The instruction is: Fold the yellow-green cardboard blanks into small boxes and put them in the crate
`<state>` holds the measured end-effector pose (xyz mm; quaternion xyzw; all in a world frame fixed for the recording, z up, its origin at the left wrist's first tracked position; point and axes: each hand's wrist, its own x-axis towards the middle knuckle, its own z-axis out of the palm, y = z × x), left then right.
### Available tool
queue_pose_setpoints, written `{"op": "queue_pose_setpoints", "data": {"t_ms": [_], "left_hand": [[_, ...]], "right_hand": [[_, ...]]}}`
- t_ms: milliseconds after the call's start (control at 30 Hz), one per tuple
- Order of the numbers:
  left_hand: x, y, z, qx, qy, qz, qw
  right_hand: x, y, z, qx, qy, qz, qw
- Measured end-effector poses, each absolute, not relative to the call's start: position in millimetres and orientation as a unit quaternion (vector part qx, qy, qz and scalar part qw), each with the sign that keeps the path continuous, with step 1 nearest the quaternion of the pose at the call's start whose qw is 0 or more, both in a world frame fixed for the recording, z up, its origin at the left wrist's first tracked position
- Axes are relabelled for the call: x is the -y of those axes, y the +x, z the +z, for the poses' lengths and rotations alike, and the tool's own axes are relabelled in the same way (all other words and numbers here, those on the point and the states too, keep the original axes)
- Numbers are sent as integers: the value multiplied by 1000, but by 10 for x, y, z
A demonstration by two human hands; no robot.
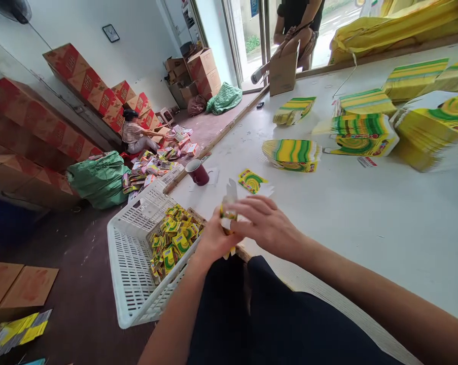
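Note:
My left hand [212,238] is closed around a small yellow carton [229,229], held upright at the table's front edge. White flaps stand up at the carton's top, smeared by motion. My right hand [269,225] reaches across from the right, its bent fingers and thumb gripping the carton's upper part; the fingertips are blurred. Much of the carton is hidden by both hands. Just beyond lies a flat yellow and green carton blank [252,181] on the white table [365,213]. Below left, a white plastic basket [132,274] holds several small yellow cartons [177,238].
Stacks of carton blanks [293,154] lie across the table's far right. A maroon mug [197,172] stands at its left edge. One person [139,134] sits by scattered boxes on the floor; another [301,30] sits beyond the table. Red-printed cardboard boxes [76,76] line the wall.

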<state>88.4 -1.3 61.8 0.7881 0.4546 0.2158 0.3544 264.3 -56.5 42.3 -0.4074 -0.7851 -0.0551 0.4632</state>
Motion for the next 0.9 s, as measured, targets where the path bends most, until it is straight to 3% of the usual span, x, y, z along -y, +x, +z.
{"op": "queue_pose_setpoints", "data": {"t_ms": [67,133,267,433,567,800,900], "left_hand": [[67,944,570,-486,780,251,304],[115,955,522,-479,795,262,265],[194,925,414,-445,811,274,262],[277,911,259,-387,833,319,233],[290,885,220,-409,829,318,210],[186,845,291,-443,844,275,130],[166,860,293,-433,856,271,78]], "right_hand": [[553,2624,423,684,-475,-6,553],[517,2630,425,597,-513,125,605],[445,2588,448,517,-412,474,581],[420,2445,420,363,-360,642,571],[434,2411,353,350,-368,684,524],[491,2452,344,386,-452,643,483],[485,2487,364,382,-474,607,510]]}}
